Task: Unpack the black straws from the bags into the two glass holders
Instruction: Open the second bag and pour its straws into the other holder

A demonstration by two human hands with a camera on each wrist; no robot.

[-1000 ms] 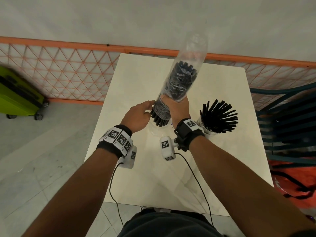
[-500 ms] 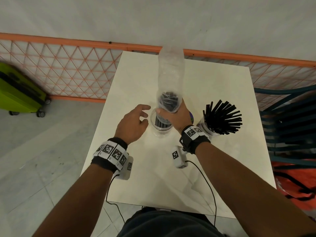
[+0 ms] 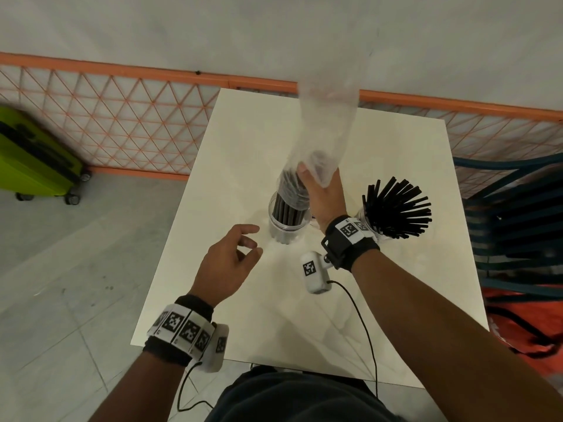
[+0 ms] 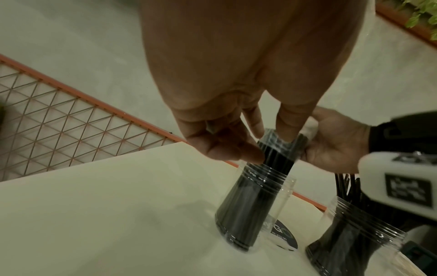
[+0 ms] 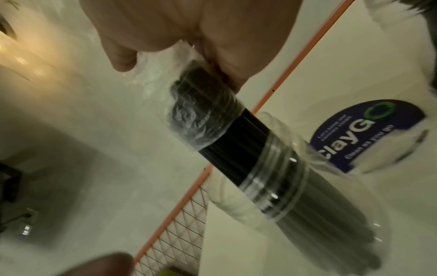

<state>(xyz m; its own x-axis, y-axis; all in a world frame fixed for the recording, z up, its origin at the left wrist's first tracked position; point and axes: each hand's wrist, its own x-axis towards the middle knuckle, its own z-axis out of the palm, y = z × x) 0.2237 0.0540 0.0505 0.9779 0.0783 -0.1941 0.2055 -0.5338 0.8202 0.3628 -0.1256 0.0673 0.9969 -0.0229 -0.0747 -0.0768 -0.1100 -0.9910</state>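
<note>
A clear plastic bag (image 3: 326, 126) stands upright over a bundle of black straws (image 3: 288, 208) whose lower ends sit in the left glass holder (image 3: 286, 233). My right hand (image 3: 316, 178) grips the bag's lower part around the top of the bundle; the right wrist view shows the bag (image 5: 201, 119) crumpled over the straw tops (image 5: 236, 149) above the holder (image 5: 283, 186). My left hand (image 3: 249, 242) hovers just left of the holder, fingers loosely curled, holding nothing. The right glass holder (image 3: 362, 220) carries fanned-out black straws (image 3: 396, 208).
Both holders stand on a white table (image 3: 243, 147). A round blue sticker (image 5: 369, 134) lies on the table behind the left holder. An orange mesh fence (image 3: 122, 123) runs behind it, a green suitcase (image 3: 33, 159) stands at the left, and dark chairs (image 3: 518, 208) at the right.
The straws have slid down out of the bag into the left holder, leaving the bag mostly empty above. My left hand has drawn back from the holder toward me.
</note>
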